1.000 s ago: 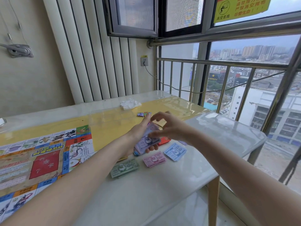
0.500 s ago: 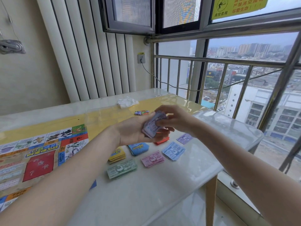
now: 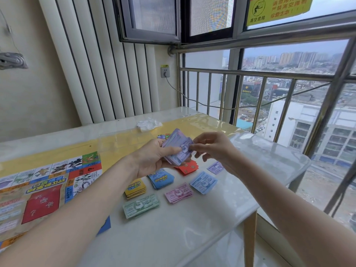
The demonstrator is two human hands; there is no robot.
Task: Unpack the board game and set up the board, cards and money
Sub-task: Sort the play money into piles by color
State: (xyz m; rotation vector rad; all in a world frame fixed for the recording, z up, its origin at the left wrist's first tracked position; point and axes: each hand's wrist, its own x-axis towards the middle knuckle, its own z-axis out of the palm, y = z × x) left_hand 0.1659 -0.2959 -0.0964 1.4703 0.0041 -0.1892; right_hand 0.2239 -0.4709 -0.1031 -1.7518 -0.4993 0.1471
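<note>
while the white glossy table [image 3: 192, 228] carried the unfolded printed game board [image 3: 44, 189] at the left and sorted note and card piles beside it, the left hand [image 3: 154, 160] gripped a fanned purple paper money stack [image 3: 178, 149] above them. the right hand [image 3: 212, 149] pinched its top purple note. risk: loose slick notes could slip and scatter across the sorted piles.

Balcony corner beside a high window.
A crumpled white wrapper [image 3: 148, 124] lies on the worktop [image 3: 192, 228]; a metal railing [image 3: 269, 74] fronts the city view.
</note>
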